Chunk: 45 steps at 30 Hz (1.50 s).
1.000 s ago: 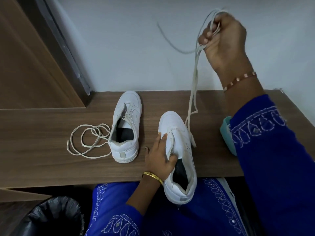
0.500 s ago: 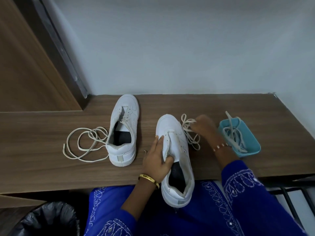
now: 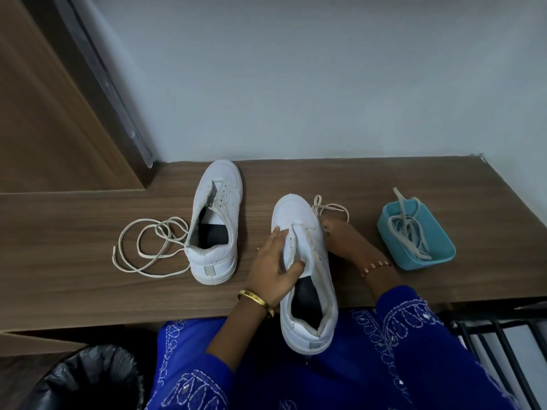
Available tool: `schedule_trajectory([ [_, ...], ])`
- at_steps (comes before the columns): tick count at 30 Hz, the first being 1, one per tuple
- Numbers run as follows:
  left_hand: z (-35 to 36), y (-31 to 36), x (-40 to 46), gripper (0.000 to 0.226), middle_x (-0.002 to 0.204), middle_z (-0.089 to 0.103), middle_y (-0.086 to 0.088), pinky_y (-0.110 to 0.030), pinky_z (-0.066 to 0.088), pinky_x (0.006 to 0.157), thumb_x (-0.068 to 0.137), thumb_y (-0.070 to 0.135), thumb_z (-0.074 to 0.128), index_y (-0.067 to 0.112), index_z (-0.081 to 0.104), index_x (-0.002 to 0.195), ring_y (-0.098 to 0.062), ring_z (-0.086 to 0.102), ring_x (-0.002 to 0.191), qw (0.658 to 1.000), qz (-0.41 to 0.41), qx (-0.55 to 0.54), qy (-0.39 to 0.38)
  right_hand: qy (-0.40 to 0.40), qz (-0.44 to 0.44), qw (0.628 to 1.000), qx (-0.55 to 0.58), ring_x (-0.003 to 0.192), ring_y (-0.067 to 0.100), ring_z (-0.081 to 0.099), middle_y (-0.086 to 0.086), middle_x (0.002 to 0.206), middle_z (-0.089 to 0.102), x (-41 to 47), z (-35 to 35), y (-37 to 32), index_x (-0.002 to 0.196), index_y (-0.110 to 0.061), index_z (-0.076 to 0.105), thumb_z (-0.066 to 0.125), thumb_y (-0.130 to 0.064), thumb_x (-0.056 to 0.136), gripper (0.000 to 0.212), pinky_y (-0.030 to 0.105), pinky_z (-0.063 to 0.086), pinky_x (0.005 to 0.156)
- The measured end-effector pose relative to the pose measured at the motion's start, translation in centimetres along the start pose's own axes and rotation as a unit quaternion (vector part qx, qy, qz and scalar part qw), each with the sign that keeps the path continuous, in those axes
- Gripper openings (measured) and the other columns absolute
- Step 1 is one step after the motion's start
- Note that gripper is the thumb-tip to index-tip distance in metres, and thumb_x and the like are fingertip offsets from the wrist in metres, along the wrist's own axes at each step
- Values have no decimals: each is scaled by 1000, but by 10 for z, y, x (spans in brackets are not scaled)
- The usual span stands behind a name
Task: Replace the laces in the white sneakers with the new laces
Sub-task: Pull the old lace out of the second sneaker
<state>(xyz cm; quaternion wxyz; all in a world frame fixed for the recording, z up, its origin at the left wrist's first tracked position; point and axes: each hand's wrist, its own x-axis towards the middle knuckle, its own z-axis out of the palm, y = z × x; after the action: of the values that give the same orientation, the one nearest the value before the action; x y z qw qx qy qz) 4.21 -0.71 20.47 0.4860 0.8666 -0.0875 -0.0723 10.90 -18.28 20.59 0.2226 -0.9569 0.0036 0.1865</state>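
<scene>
Two white sneakers are on the wooden desk. The left sneaker stands alone, unlaced, with a loose cream lace coiled beside its left side. The right sneaker hangs half over the desk's front edge onto my lap. My left hand grips its tongue and left side, thumb inside the opening. My right hand rests against its right side, fingers closed on a cream lace that loops on the desk by the toe. A blue tray at the right holds more laces.
A bin with a black liner stands below the desk at the lower left. A wooden panel rises at the left, and a white wall backs the desk. Black metal bars show at the lower right.
My right hand came down from high in the air, where it held the lace stretched up, to the desk beside the right sneaker. The lace now lies slack by the toe.
</scene>
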Motion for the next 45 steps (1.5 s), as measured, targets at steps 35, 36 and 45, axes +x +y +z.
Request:
schedule_trajectory([
  [35,-60,41,6,24,68,69,-7,-34,56,64,97,9,31,-1,50,105,-22,69,72,854,-117,-506,47,108,-127,895,414,71,11,65,0,83,69,-81,-70,-124,92,-8,67,63,6,80,19,23,55,72],
  [36,-67,39,5,25,64,67,-9,-36,58,62,96,8,28,-3,49,105,-24,69,67,837,-120,-531,54,108,-128,899,405,71,10,64,2,85,68,-80,-65,-131,97,-5,66,62,7,81,20,20,53,71],
  [45,-150,7,-17,20,59,57,-10,-23,53,45,89,0,36,4,52,78,-16,58,46,782,-161,-520,305,73,-176,931,310,80,13,60,0,94,65,-46,-5,-219,111,-8,58,60,0,82,30,14,43,66],
])
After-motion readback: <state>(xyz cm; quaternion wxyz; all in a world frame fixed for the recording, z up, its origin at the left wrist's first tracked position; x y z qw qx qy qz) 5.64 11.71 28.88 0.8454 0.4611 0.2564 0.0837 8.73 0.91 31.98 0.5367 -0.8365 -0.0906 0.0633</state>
